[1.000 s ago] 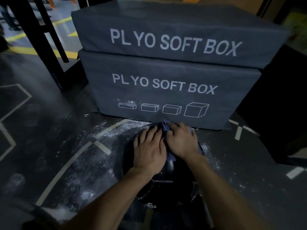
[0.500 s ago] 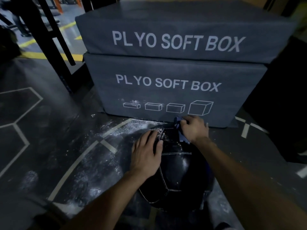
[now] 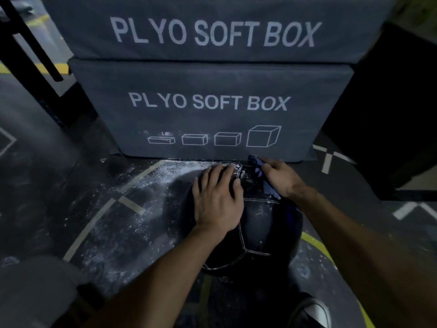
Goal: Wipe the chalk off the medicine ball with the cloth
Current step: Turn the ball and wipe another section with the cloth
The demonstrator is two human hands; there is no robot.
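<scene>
Head view shows your left hand (image 3: 218,200) lying flat on top of the medicine ball (image 3: 267,230), fingers straight and slightly spread, pressing on its far upper side without curling round anything. Your right hand (image 3: 280,177) is just beside it on the ball's far right shoulder, fingers curled round a bunched dark blue cloth (image 3: 262,176) that it grips against the surface; a fold of the cloth pokes out past your knuckles towards the box, and another hangs down below your wrist.

The ball sits on the floor (image 3: 71,185) between your forearms, close in front of the lower plyo box (image 3: 212,110). It is black, round and panelled, with pale stitched seams meeting in angled joints, and white chalk smears show near your left fingertips and faintly on the panel below the cloth.

Both stacked boxes are grey fabric-covered blocks with soft edges. Each reads "PLYO SOFT BOX" in white capitals; the lower one also carries a row of four outlined box drawings growing from flat to cube. The upper plyo box (image 3: 212,24) overhangs slightly.

Loose chalk dust (image 3: 165,174) is scattered over the dark, marked floor to the left of the ball.
</scene>
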